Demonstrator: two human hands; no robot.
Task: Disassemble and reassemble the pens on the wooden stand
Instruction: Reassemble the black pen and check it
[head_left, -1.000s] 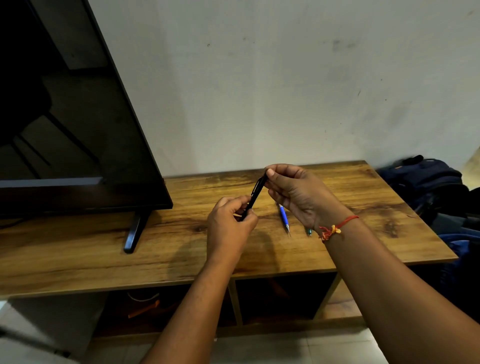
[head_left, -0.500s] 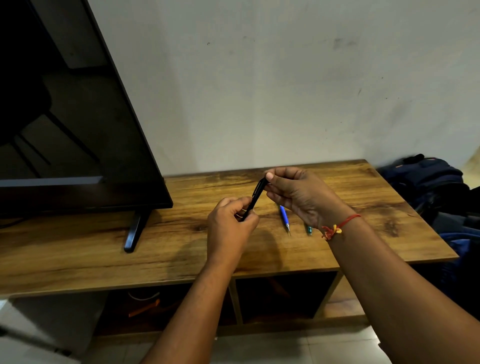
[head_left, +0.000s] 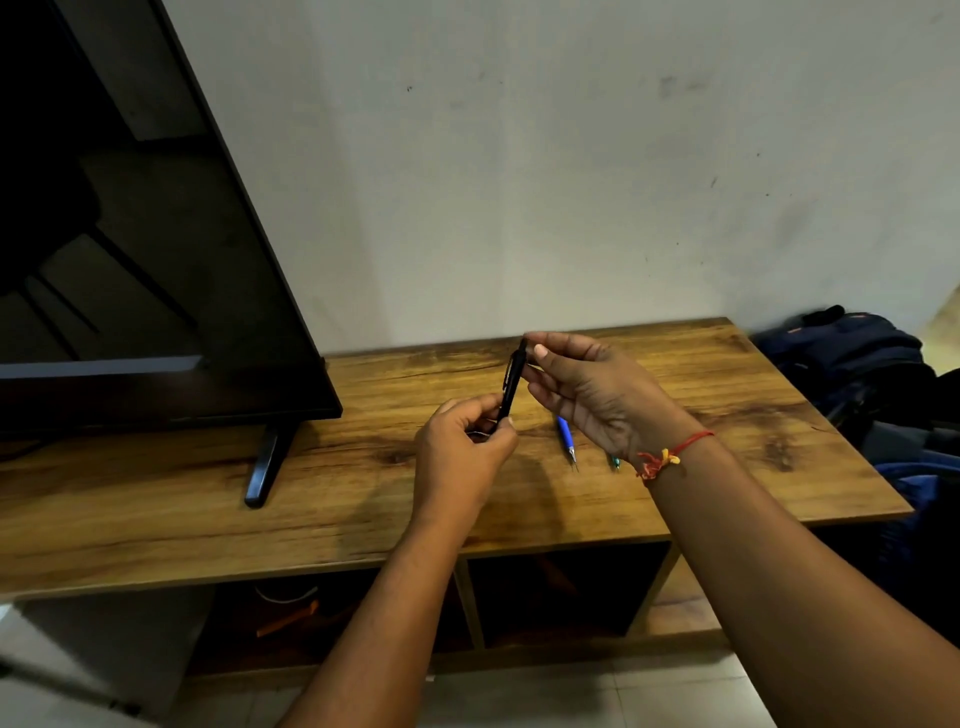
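A black pen (head_left: 511, 382) stands nearly upright above the wooden stand (head_left: 156, 499). My left hand (head_left: 465, 457) pinches its lower end and my right hand (head_left: 597, 392) pinches its top end between thumb and fingertips. A blue pen (head_left: 566, 441) lies on the stand just behind my right hand, tip toward me. Right of it only the greenish tip of another pen (head_left: 614, 461) shows under my right wrist.
A black TV (head_left: 130, 260) on a slanted foot (head_left: 267, 462) fills the stand's left half. The stand has open compartments (head_left: 561, 587) below with orange items inside. Dark blue bags (head_left: 852, 358) sit on the floor at the right. A white wall is behind.
The black pen has turned more upright between my hands. My right hand shifted slightly at its top end. The pens on the stand have not moved.
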